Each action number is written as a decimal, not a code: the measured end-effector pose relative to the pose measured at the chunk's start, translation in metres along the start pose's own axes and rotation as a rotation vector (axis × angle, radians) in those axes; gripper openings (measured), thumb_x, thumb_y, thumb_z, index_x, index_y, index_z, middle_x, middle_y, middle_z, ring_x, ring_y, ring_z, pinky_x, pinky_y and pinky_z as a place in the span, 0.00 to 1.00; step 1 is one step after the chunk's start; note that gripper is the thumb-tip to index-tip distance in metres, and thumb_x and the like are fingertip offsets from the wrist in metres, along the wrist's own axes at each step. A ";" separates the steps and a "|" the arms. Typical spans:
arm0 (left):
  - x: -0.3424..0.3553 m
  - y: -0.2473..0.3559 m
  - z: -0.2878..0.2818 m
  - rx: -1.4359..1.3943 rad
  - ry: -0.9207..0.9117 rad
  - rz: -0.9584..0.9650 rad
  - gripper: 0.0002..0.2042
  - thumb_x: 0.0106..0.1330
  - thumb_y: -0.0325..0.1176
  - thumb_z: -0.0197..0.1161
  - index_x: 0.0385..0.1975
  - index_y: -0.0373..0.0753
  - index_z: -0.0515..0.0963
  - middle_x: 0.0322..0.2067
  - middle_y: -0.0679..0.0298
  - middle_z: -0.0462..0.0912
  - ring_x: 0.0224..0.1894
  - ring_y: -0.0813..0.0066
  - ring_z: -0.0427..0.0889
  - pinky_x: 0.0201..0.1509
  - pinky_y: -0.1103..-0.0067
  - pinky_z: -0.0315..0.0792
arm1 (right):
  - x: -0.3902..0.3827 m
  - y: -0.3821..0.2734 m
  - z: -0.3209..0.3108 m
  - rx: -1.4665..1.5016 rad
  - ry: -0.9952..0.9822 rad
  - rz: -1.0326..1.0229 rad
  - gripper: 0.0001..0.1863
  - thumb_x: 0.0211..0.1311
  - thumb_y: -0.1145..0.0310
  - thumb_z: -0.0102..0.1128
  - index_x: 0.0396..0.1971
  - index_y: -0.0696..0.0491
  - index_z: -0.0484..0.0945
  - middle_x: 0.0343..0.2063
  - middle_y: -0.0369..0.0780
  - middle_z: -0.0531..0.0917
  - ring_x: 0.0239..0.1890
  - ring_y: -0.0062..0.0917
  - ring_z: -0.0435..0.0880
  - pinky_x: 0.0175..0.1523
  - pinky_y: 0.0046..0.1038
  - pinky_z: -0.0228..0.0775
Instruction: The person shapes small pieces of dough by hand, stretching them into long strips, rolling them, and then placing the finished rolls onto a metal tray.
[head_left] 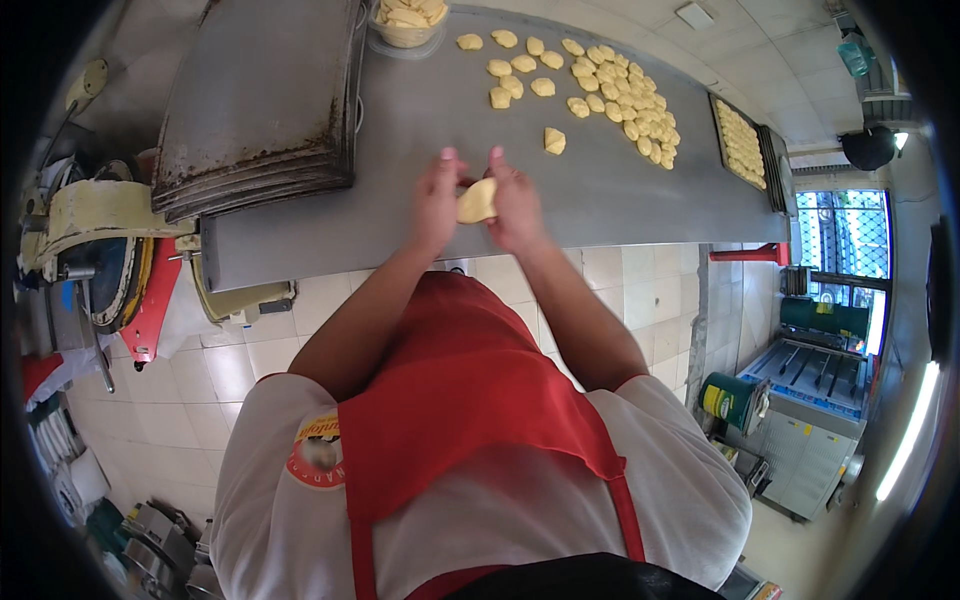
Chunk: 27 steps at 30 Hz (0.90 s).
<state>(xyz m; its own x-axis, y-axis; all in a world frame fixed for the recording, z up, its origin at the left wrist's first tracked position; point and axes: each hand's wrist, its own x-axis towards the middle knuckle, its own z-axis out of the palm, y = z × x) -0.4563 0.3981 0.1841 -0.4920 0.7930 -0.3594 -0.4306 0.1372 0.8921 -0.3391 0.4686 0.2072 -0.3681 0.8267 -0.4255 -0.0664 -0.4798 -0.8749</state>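
Forearms (578, 302) extended forward, the left hand (436, 205) and right hand (517, 208) hold 1 dough piece (477, 202) between them over the table (610, 205).

Blur softened the left hand (435, 205) and right hand (518, 208), which hid the sides of the dough (477, 203). The upper edge cut off the bowl (405, 38) and tray stack (262, 90). Within the heap (640, 103), pieces partly covered one another. The lower edge cropped a black cloth (590, 582); a dark object (937, 290) at right was unidentifiable.
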 end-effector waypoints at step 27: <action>0.077 -0.068 -0.035 1.779 -0.444 0.680 0.33 0.75 0.48 0.60 0.77 0.45 0.67 0.75 0.69 0.70 0.83 0.58 0.55 0.81 0.33 0.35 | 0.083 0.087 -0.067 -1.885 -0.199 -0.533 0.40 0.71 0.67 0.55 0.83 0.43 0.58 0.84 0.35 0.57 0.81 0.56 0.58 0.82 0.65 0.36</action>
<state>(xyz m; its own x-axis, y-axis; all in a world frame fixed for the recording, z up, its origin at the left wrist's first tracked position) -0.4911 0.4290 0.0866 0.0970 0.9933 -0.0632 0.9852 -0.0869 0.1475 -0.3129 0.5151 0.0797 -0.7377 0.6532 -0.1706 0.6667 0.7447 -0.0318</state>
